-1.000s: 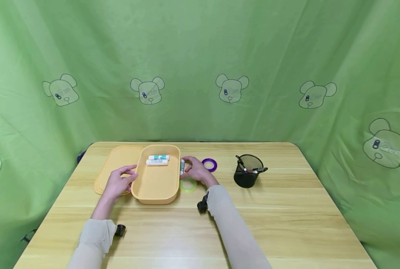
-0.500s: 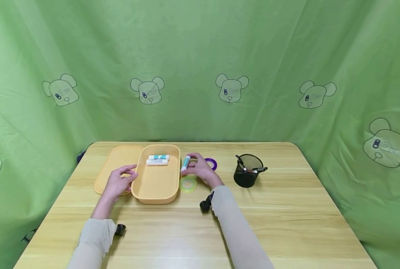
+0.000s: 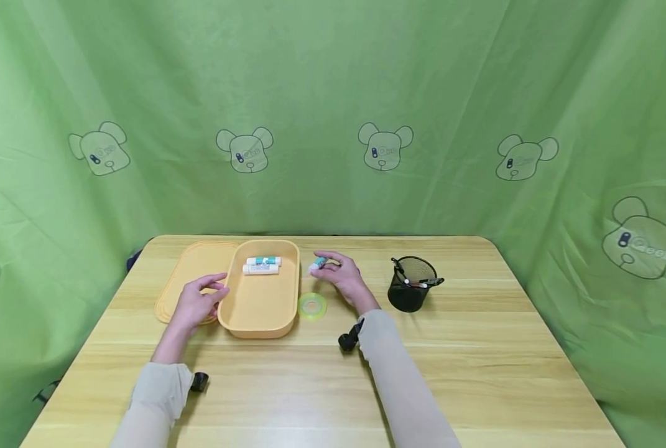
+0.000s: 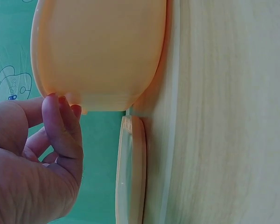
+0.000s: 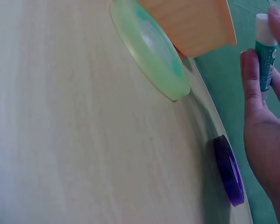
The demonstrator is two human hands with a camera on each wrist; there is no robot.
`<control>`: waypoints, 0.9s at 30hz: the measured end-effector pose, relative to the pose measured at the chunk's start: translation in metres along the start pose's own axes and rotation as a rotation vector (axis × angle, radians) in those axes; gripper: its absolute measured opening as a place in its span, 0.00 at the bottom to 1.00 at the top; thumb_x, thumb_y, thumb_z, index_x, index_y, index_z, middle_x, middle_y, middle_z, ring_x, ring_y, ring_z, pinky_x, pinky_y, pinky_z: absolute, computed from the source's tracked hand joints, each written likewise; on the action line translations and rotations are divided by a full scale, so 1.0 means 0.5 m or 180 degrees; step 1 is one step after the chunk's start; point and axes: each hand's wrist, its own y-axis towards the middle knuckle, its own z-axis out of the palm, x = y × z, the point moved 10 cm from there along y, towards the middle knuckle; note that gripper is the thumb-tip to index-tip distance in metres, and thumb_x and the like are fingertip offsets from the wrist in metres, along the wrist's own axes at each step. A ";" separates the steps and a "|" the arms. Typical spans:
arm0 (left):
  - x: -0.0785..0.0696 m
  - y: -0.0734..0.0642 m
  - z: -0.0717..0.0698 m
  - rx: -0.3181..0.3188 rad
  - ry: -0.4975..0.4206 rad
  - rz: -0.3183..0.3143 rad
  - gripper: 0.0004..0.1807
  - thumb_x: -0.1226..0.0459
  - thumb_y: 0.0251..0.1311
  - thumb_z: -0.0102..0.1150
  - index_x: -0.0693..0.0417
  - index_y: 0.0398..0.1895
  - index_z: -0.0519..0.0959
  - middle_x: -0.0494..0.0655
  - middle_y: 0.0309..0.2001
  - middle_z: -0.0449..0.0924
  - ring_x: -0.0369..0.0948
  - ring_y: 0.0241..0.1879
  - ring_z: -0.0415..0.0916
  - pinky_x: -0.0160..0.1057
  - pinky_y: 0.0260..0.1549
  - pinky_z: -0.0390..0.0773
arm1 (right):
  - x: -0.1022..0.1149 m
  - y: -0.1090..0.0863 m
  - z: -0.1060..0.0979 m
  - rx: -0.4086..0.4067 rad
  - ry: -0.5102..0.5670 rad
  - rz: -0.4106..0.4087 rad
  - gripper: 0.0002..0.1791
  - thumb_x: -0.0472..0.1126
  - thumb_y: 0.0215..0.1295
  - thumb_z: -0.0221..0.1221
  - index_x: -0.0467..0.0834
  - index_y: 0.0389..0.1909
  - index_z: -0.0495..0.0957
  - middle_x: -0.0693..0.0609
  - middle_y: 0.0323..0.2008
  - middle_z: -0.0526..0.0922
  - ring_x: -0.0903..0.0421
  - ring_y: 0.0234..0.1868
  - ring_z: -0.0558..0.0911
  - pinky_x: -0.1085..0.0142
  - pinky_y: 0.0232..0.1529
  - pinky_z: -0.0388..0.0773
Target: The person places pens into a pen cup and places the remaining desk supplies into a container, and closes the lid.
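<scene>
In the head view, my left hand touches the left rim of an orange plastic box with its fingertips. Two white-and-teal glue sticks lie inside the box, side by side. To the right of the box, my right hand pinches a third glue stick between thumb and fingers, raised above the table. Below that hand lies a yellow-green tape roll. A purple tape roll shows in the right wrist view; in the head view the right hand hides it.
The box's flat orange lid lies to its left, partly behind the left hand. A black mesh pen holder with several pens stands on the right of the wooden table. A green curtain hangs around the table.
My right hand has picked up the glue stick from beside the box and moved it up and rightward, covering the purple tape roll. The left hand stays at the box rim.
</scene>
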 end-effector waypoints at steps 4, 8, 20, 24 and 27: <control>0.001 0.001 0.000 0.0005 -0.0008 -0.0004 0.26 0.66 0.71 0.63 0.59 0.71 0.73 0.55 0.52 0.75 0.32 0.22 0.73 0.28 0.18 0.79 | 0.005 0.000 -0.012 -0.0140 -0.0011 -0.0122 0.26 0.35 0.69 0.67 0.39 0.66 0.77 0.49 0.48 0.85 0.61 0.45 0.86 0.50 0.67 0.79; 0.002 0.001 0.000 -0.0005 -0.0011 0.0000 0.26 0.66 0.71 0.63 0.59 0.71 0.73 0.55 0.51 0.75 0.31 0.22 0.73 0.28 0.18 0.78 | 0.009 0.002 -0.017 -0.0224 -0.0031 -0.0202 0.21 0.36 0.73 0.62 0.38 0.65 0.78 0.40 0.56 0.81 0.62 0.44 0.85 0.44 0.69 0.75; 0.002 0.001 0.002 -0.0002 -0.0006 -0.0011 0.27 0.65 0.71 0.63 0.59 0.71 0.73 0.56 0.52 0.75 0.33 0.23 0.74 0.29 0.19 0.79 | 0.017 0.003 -0.027 -0.0367 0.0345 -0.0297 0.30 0.28 0.66 0.66 0.33 0.68 0.71 0.34 0.62 0.75 0.60 0.46 0.86 0.70 0.51 0.86; 0.003 0.002 0.000 -0.0015 0.0000 -0.0006 0.26 0.65 0.71 0.63 0.59 0.71 0.74 0.56 0.52 0.75 0.33 0.23 0.74 0.29 0.19 0.79 | 0.018 0.002 -0.030 -0.0441 0.0503 -0.0317 0.26 0.26 0.66 0.64 0.32 0.65 0.74 0.39 0.53 0.82 0.59 0.47 0.87 0.66 0.56 0.86; 0.002 0.001 0.001 -0.0013 -0.0002 -0.0007 0.26 0.65 0.71 0.63 0.59 0.71 0.74 0.56 0.52 0.75 0.32 0.23 0.74 0.29 0.19 0.79 | 0.017 0.002 -0.034 -0.0499 0.0581 -0.0321 0.25 0.27 0.67 0.64 0.31 0.64 0.74 0.43 0.50 0.85 0.59 0.47 0.87 0.65 0.57 0.85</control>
